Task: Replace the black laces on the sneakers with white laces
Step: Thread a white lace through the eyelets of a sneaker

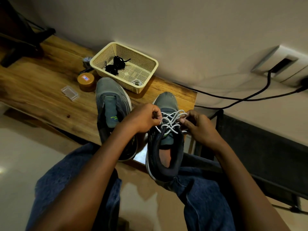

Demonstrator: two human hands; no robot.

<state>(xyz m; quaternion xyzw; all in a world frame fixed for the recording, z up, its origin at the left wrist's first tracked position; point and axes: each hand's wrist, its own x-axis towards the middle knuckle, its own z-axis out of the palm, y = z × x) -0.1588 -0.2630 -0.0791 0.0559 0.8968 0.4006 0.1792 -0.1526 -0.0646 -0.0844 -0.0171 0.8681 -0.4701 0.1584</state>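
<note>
Two grey-and-navy sneakers lie toes-away on a wooden table. The right sneaker (165,144) carries a white lace (171,121) criss-crossed through its eyelets. My left hand (143,118) pinches the lace at the shoe's left side. My right hand (198,127) pinches it at the right side. The left sneaker (111,104) has no lace and its tongue is bare. Black laces (115,64) lie bundled in a cream plastic basket (148,84) behind the shoes, and a small pale coil (137,82) sits in its near corner.
A round gold tin (86,81) and a clear plastic case (70,93) rest on the wooden table (41,84) left of the shoes. Black cables (233,97) run from a wall socket at the right. My knees in jeans sit below the table edge.
</note>
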